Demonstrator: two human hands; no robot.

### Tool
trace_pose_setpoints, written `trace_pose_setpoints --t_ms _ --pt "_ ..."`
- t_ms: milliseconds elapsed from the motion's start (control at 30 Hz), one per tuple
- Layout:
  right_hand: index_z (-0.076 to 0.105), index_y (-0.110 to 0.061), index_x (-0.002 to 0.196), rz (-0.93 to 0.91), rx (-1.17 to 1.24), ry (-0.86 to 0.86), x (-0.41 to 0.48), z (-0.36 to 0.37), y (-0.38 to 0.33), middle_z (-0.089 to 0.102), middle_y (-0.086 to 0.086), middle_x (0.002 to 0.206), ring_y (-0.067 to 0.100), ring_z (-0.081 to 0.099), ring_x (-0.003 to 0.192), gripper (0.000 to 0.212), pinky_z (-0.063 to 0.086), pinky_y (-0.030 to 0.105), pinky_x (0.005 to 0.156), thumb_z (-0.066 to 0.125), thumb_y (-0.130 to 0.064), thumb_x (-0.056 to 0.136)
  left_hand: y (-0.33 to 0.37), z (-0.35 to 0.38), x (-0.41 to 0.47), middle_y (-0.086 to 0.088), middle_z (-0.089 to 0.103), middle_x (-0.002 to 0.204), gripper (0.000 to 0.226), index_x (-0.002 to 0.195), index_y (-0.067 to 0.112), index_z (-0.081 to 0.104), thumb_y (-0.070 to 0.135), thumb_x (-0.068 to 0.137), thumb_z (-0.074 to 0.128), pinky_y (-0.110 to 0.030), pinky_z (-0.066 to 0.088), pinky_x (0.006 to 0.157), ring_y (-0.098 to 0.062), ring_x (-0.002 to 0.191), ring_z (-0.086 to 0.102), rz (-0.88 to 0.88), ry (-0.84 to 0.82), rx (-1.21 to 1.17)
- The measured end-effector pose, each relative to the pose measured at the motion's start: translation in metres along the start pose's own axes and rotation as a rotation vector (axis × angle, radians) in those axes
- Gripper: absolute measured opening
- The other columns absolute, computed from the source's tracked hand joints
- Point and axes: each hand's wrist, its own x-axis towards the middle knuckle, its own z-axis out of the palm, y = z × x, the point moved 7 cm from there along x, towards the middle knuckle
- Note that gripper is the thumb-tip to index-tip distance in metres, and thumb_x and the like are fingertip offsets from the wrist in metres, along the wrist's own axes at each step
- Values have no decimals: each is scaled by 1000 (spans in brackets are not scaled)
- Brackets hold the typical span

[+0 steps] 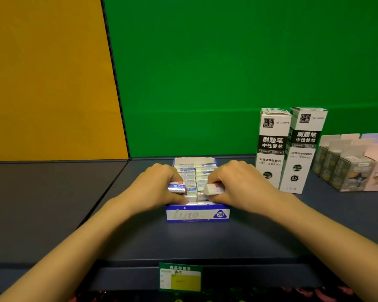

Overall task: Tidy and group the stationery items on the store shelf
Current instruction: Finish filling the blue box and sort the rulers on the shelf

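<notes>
Your bare forearms reach forward and converge, backs of the hands up. Your left hand [159,186] curls fingers and thumb round an eraser [176,188]. Your right hand [234,184] pinches a second eraser [214,189] likewise. The hands are near each other but apart.

Price tag [180,276] writing illegible; small boxes [347,168] cut off right edge.

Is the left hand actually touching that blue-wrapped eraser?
Touching. The head view shows the left hand pinching the blue-wrapped eraser between fingers and thumb, above the eraser box.
</notes>
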Motion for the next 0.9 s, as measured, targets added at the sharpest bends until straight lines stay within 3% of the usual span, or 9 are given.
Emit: trace_pose_setpoints --t_ms 167,267,400,533,633,700,800,900 --pt "66 -23 93 -50 21 -34 0 0 -3 68 2 103 26 59 96 23 36 28 66 59 -41 82 9 -1 -3 -3 70 100 26 89 12 71 35 79 68 -41 52 78 -16 88 64 58 -69 7" --pt "64 -22 85 -53 36 -51 0 -2 -5 66 2 93 26 58 88 21 35 28 64 59 -43 83 11 1 -2 -2 71 98 25 88 11 71 33 78 69 -39 53 77 -15 86 65 63 -76 10" --pt "35 -21 58 -26 61 -35 0 -7 -3 42 -6 60 21 44 67 44 32 31 60 50 -52 86 7 -7 -6 -3 71 94 30 90 10 71 38 79 66 -43 52 75 -17 83 65 57 -24 -40" --pt "38 -24 79 -39 98 -46 3 -9 -5 60 3 81 26 55 76 33 37 33 63 38 -56 89 7 -15 -16 1 71 101 26 98 15 63 37 87 56 -35 54 76 -14 90 67 70 -66 -213" --pt "34 -27 91 1 236 -181 1 -1 -6 50 -2 80 25 51 79 25 39 37 71 28 -52 93 9 -15 -19 8 61 108 12 99 25 50 33 94 43 -20 49 76 -9 100 60 42 -125 -248" --pt "35 -26 96 -3 283 -240 -2 3 -7 48 -3 85 25 50 83 19 40 39 76 25 -42 97 10 -15 -22 7 55 111 17 103 20 46 30 97 34 -15 44 76 -8 103 54 28 -143 -263" --pt "46 -22 104 -36 283 -246 -4 0 -9 50 -8 93 17 50 86 16 39 34 76 37 -32 96 13 -17 -27 2 55 118 27 113 12 46 27 99 30 -25 45 86 -13 110 52 68 -134 -244" --pt "59 -25 106 -66 265 -228 -6 -3 -6 56 -12 93 9 49 88 20 41 30 81 53 -33 89 14 -17 -29 0 55 124 30 123 13 47 24 97 37 -28 46 92 -13 113 51 103 -141 -192"
